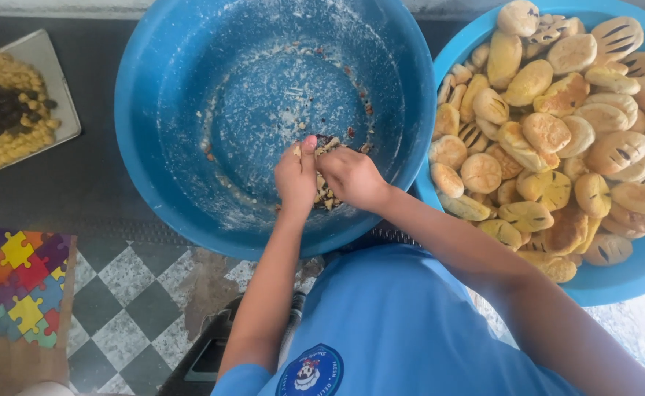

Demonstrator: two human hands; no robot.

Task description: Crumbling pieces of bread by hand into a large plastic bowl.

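Head view, looking straight down: both hands work inside a large blue plastic basin (190, 110) whose floor and walls are dusted with flour and smeared with dried dough. The left hand (296, 176) and right hand (352, 176) meet near the front of the basin floor, fingers curled inward around a small clump of crumbly dough mixture (325, 192) flecked with dark bits; both hands are closed on it, pressing it between them, thumbs up against the mass. A few loose crumbs and dark scraps (352, 133) lie on the basin floor just beyond the fingertips. Judgement on handling: the clump looks light, soft and poorly bound, likely to shed pieces if pinched at an edge; it is best cupped from below and from both sides with the palms, not lifted by the fingertips. It probably sticks slightly to skin, given the residue on the basin. The basin itself looks rigid and light, with a smooth rim to take hold of. To the right, touching the basin, a second blue basin (616, 290) is heaped with baked golden pastries (550, 132), some scored with dark slits; these look firm-crusted but breakable. Far left, a grey tray (44, 59) carries yellow pieces around a dark pile. Below, a checkered floor (117, 308) and a coloured puzzle-pattern mat (15, 286).
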